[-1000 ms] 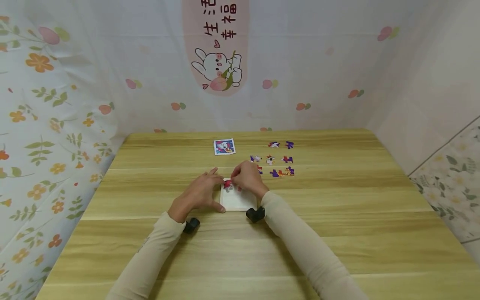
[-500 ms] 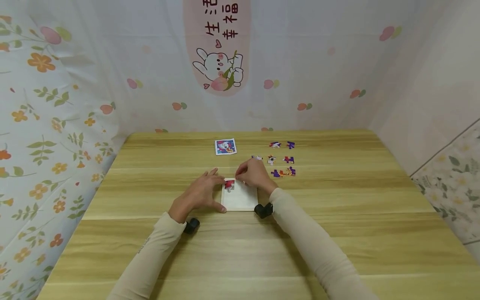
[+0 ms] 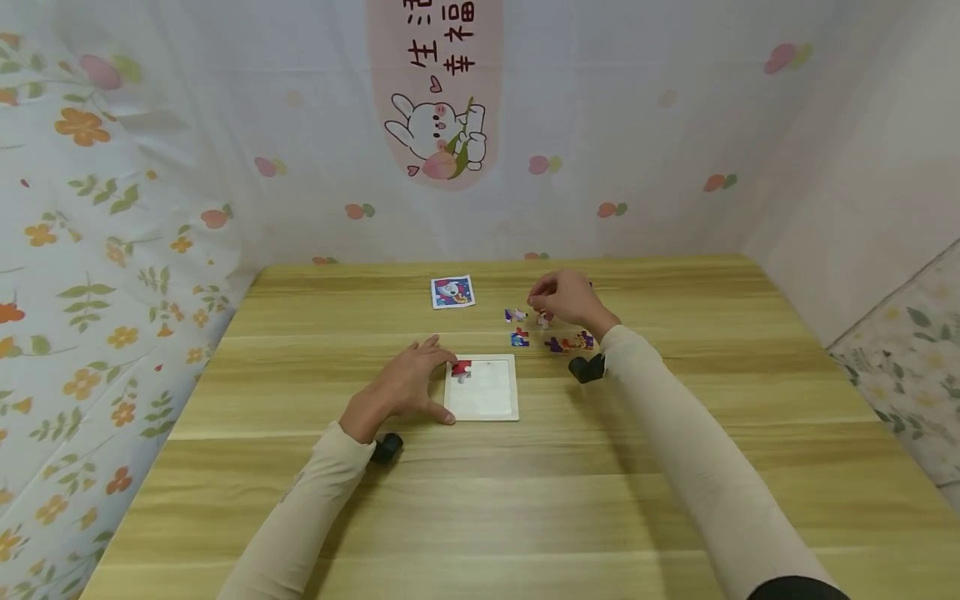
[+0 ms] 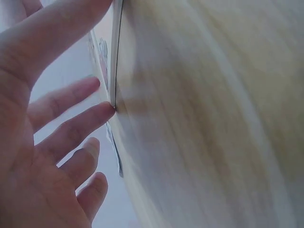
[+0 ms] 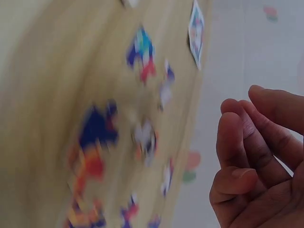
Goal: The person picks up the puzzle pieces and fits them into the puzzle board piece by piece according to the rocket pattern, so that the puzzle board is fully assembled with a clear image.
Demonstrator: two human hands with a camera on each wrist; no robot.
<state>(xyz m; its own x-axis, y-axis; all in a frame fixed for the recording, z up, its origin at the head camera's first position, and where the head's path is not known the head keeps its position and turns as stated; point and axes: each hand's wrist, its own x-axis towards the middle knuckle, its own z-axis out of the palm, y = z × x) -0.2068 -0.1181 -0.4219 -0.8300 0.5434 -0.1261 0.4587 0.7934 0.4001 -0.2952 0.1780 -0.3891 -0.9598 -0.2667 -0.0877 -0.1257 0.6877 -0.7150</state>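
A square white puzzle tray [image 3: 495,398] lies flat on the table, with a red and white jigsaw piece [image 3: 462,367] in its upper left corner. My left hand [image 3: 405,383] steadies the tray's left side, thumb and forefinger at its two left corners. The left wrist view has those fingers [image 4: 105,110] fairly straight against the tray's edge. My right hand [image 3: 572,298] hovers over the loose jigsaw pieces [image 3: 519,337], nearest a white one [image 3: 543,320]. In the right wrist view its fingers [image 5: 230,142] are loosely bent, the thumb apart from them, nothing between.
A small picture card [image 3: 452,292] lies behind the tray. More purple and orange jigsaw pieces [image 3: 570,342] are spread right of the tray, some partly hidden by my right hand. The wooden table [image 3: 465,508] meets a patterned cloth [image 3: 615,167] at the back.
My right hand has left the red jigsaw piece in the tray's corner and moved back and right over the loose pieces. My left hand has stayed at the tray.
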